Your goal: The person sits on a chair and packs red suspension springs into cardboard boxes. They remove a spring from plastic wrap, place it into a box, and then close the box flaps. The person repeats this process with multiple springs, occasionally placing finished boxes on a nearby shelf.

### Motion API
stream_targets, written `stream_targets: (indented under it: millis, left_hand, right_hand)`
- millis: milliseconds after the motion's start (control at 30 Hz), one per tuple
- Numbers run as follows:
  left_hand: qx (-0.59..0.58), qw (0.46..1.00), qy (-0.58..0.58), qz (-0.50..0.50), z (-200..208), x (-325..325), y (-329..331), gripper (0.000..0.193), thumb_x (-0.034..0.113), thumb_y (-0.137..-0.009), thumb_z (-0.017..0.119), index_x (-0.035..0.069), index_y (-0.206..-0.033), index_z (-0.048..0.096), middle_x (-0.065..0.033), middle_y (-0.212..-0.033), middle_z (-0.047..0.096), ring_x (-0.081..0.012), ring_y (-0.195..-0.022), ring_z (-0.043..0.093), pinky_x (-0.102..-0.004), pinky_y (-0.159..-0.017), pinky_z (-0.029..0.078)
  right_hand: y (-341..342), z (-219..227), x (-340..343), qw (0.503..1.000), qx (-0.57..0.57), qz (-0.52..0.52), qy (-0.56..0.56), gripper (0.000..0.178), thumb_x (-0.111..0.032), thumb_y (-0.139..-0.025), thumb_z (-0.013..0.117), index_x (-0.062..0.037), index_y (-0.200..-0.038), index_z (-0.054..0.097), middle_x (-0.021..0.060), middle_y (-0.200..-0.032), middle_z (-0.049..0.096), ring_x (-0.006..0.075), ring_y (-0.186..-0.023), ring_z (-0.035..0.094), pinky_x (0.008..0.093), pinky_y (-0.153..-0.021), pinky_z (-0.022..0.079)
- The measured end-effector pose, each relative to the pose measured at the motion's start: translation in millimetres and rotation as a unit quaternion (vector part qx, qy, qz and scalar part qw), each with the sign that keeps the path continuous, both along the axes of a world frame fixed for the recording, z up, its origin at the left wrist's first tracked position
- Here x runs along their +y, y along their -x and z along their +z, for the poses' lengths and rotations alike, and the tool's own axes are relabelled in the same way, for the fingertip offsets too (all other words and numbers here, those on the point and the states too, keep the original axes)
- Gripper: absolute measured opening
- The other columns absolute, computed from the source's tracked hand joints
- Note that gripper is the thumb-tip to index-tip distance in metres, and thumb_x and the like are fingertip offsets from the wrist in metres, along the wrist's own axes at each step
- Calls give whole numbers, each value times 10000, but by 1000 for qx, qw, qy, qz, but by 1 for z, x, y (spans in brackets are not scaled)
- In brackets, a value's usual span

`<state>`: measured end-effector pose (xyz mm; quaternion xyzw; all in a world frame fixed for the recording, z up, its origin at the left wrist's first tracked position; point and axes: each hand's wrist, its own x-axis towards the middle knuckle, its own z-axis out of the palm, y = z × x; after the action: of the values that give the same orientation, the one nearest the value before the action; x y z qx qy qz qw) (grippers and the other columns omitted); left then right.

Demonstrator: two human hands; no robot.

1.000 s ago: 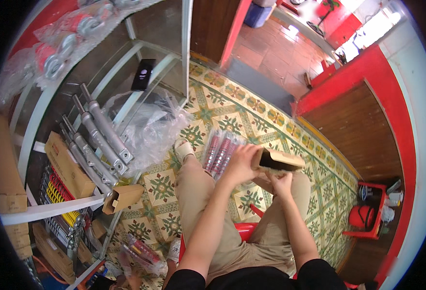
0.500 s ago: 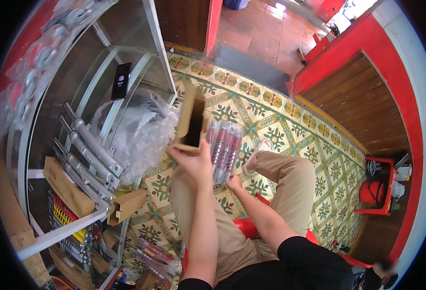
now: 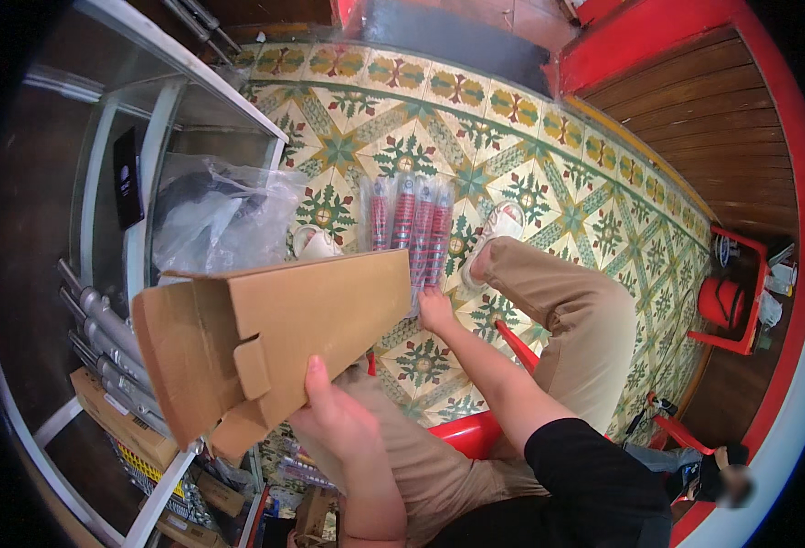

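My left hand (image 3: 343, 420) is closed on a long brown cardboard box (image 3: 325, 306), its thumb pressed along the lower side. The box is tilted in front of me, its end with unfolded flaps facing left; I cannot see what lies deep inside. Just beyond its closed end is a row of several shock absorbers (image 3: 404, 219) with red springs, wrapped in clear plastic. My right hand (image 3: 436, 310) is closed around their near end, fingers partly hidden. The box covers part of the row's left side.
On the left stands a metal-framed glass cabinet (image 3: 197, 59) with a phone (image 3: 128, 178), a plastic bag (image 3: 224, 215) and grey fork tubes (image 3: 110, 324). More boxes lie lower down. A red stool (image 3: 471, 436) is under me; a red bucket (image 3: 720, 302) sits at far right.
My left hand has swung the box from nearly upright to lying across, closer to me, with the flapped end now leftward. The right hand keeps hold of the shock absorbers; the view has shifted.
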<state>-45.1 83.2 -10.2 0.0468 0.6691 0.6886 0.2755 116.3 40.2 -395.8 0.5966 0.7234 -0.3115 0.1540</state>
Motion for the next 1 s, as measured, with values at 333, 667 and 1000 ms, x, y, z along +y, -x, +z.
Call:
stream_targets:
  millis: [333,667,1000]
  left_hand:
    - [26,999,38,-12,-8,-2,4,639,43,-867,572,17,-1444,297,-131,-1426,400,-259,-1301,408,-436,-1113,309]
    - [-2,1000,26,-12,-4,0,-1,668,38,-861,564,28,-1468,285,-130,-1452,392,-275,-1324,390,-449,-1131,287]
    - [-17,998,24,-52,-10,-8,2,603,105,-899,571,38,-1448,333,-119,-1426,431,-240,-1290,428,-425,-1108,322]
  right_hand:
    - [-31,-27,26,1000,-5,23,-7,651,-95,-783,599,-40,-1394,379,116,-1289,514,265,-1231,491,457,-936,446]
    - [-3,-44,-5,983,-68,-156,-71,774,-193,-769,619,-33,-1460,310,102,-1510,369,279,-1379,362,548,-1031,347]
    - [3,-56,40,866,-33,-496,-51,702,-213,-747,709,-33,-1342,382,184,-1262,489,375,-1154,517,499,-944,448]
